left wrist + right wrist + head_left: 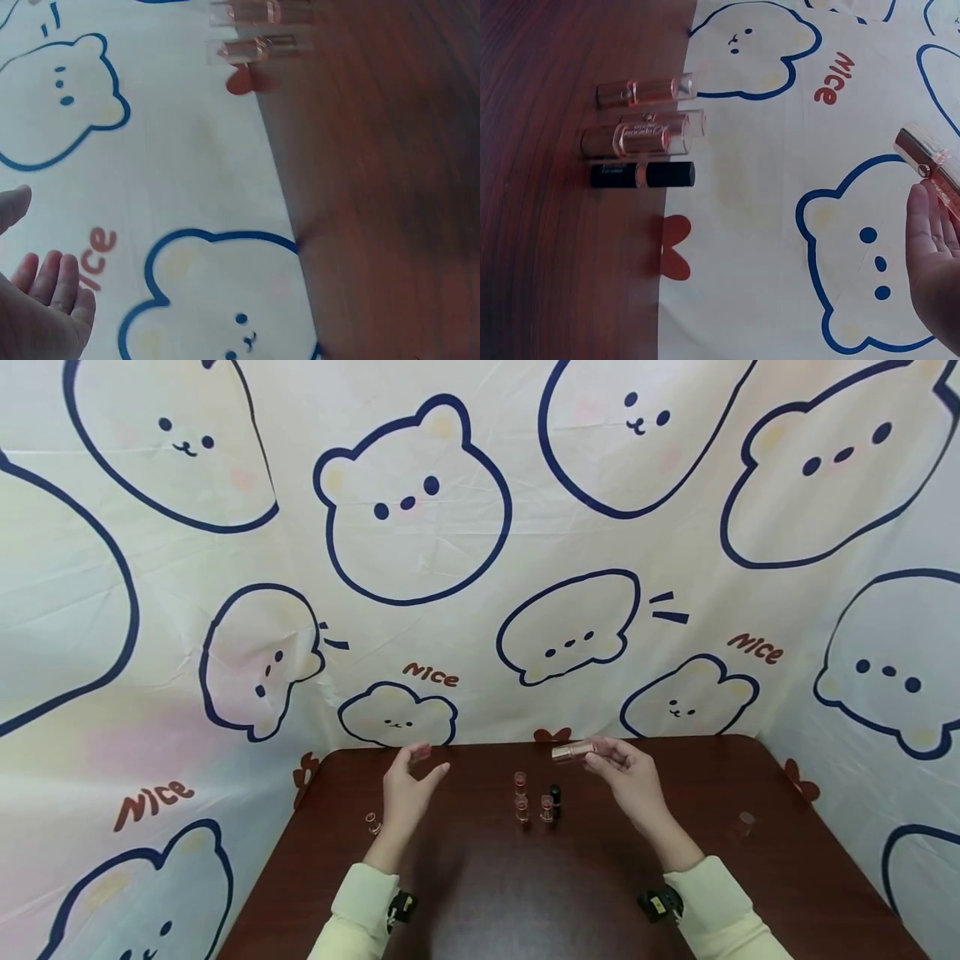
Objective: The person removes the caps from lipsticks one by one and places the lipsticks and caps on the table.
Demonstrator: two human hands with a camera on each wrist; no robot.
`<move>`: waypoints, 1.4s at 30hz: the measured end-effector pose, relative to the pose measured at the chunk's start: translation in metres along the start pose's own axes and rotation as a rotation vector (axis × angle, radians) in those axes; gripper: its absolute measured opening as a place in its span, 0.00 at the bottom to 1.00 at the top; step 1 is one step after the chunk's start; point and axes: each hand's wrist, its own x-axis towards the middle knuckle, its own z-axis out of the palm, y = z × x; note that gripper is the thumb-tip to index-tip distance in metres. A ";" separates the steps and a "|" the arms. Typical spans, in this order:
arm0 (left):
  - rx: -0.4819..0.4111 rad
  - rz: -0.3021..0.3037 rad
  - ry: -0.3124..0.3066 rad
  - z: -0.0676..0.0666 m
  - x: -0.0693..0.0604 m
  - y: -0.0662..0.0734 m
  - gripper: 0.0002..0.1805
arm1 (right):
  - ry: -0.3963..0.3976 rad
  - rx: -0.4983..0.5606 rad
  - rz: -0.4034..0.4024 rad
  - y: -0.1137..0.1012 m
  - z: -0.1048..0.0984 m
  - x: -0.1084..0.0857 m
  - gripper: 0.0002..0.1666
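Note:
In the head view my right hand (630, 777) holds a rose-gold lipstick tube (573, 751) by one end, the tube lying nearly level above the table. The right wrist view shows that tube (922, 154) tilted against the fingers of my right hand (937, 262). My left hand (408, 793) is raised with thumb and fingers apart, holding nothing; the left wrist view shows its fingers (66, 285) loosely bent. Between the hands stand clear-capped lipsticks (522, 811) and a black tube (556, 800), upright on the table.
On the dark wooden table (480, 893), a small clear piece (372, 823) is beside my left wrist, and a transparent cap-like object (745, 825) is at the right. A cloth printed with bear faces (420, 543) hangs behind and at both sides.

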 end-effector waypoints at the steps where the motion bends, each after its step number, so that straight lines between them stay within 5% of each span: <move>1: -0.016 0.011 -0.003 0.003 0.000 0.002 0.25 | 0.000 0.008 0.004 -0.001 0.001 0.000 0.24; 9: -0.143 0.055 -0.062 0.022 -0.003 0.021 0.24 | -0.025 0.148 0.019 -0.006 0.004 0.004 0.28; 17: -0.299 0.092 -0.201 0.021 -0.014 0.076 0.20 | -0.050 0.266 0.058 -0.010 0.009 0.008 0.29; 32: -0.461 0.075 -0.301 0.047 -0.023 0.098 0.19 | -0.062 0.439 0.084 -0.019 0.030 0.007 0.19; 42: -0.493 0.033 -0.356 0.056 -0.029 0.108 0.21 | -0.084 0.435 0.121 -0.018 0.040 0.006 0.27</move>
